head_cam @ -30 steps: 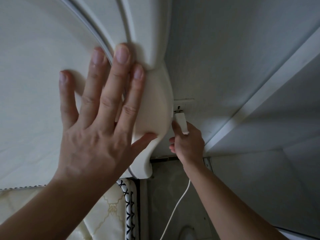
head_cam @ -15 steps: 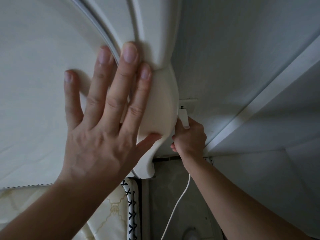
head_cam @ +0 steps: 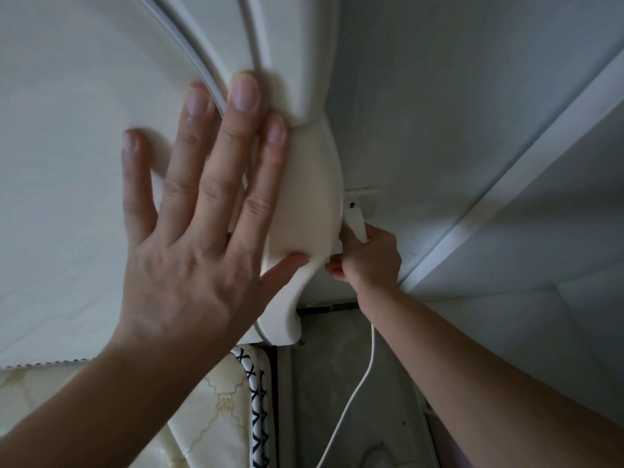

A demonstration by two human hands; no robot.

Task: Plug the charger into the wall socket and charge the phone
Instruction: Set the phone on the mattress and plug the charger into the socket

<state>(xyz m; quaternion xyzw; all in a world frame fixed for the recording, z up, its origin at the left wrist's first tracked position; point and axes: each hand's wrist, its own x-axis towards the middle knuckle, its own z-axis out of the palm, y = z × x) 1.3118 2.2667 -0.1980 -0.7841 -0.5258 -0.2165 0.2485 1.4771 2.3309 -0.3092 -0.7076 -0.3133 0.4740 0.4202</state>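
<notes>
Nearest the camera, the left hand [head_cam: 189, 251] is spread flat with all five fingers splayed against the cream headboard [head_cam: 304, 204], and below it you can see a bit of quilted mattress [head_cam: 216, 410] with black-and-white piping. Further back, the right hand [head_cam: 368, 258] is closed around the one white charger [head_cam: 356, 224], whose lower half is buried in the grip, with a single white cable [head_cam: 354, 390] trailing down out of frame. The charger's tip sits right at the wall socket [head_cam: 366, 201], half hidden behind the headboard edge, so can't tell if the prongs are in.
</notes>
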